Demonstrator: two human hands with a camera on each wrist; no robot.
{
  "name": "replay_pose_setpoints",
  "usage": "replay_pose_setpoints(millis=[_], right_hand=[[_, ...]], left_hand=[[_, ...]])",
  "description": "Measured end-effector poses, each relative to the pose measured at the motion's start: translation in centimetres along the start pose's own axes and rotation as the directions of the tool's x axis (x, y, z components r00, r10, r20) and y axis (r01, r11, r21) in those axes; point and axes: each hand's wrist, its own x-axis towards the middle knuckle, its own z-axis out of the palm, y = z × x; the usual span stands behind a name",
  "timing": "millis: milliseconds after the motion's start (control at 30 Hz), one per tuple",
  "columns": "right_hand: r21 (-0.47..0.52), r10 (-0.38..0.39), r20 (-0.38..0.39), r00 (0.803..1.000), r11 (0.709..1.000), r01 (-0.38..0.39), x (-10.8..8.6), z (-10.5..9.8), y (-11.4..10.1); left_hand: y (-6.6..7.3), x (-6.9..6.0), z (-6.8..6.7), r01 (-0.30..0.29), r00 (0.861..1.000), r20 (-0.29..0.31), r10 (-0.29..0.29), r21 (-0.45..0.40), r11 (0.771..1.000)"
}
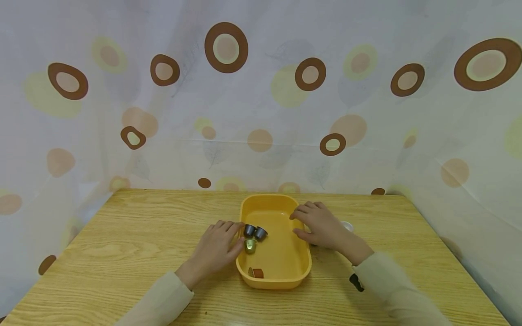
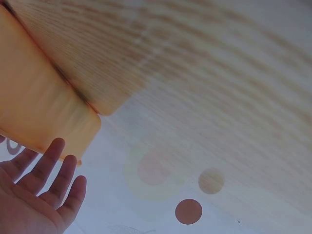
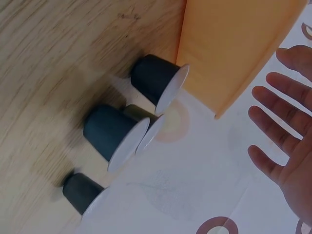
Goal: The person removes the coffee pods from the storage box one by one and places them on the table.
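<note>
A yellow plastic tray (image 1: 275,283) stands on the table between the two hands. In its left part lie two dark coffee capsules (image 1: 261,233) beside a green-gold capsule (image 1: 250,246); a copper-brown capsule (image 1: 257,273) lies on its side near the front wall. The left hand (image 1: 216,246) is at the tray's left rim, its fingertips by the dark capsules, fingers spread and loosely bent. Over the right rim reaches the right hand (image 1: 322,226), thumb and fingers apart with nothing between them. The wrist views show both palms (image 2: 29,200) (image 3: 300,175) holding nothing.
Outside the tray's right wall, several dark capsules (image 3: 105,129) with white rims stand on the wooden table (image 1: 163,226); in the head view the right arm mostly hides them. One black capsule (image 1: 356,282) shows beside the right sleeve. A patterned curtain (image 1: 261,113) hangs behind the table.
</note>
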Motion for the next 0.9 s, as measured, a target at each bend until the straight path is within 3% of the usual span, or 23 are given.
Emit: replay_pose_setpoints(millis=[467, 900], right_hand=[[0.066, -0.009, 0.078, 0.997, 0.998, 0.004, 1.5, 2.0, -1.0], [0.028, -0.077, 0.089, 0.993, 0.997, 0.075, 3.0, 3.7, -2.1]], left_hand=[[0.0, 0.0, 0.1, -0.003, 1.000, -0.004, 0.003, -0.004, 1.000], [-0.1, 0.0, 0.1, 0.002, 1.000, 0.003, -0.002, 0.003, 1.000]])
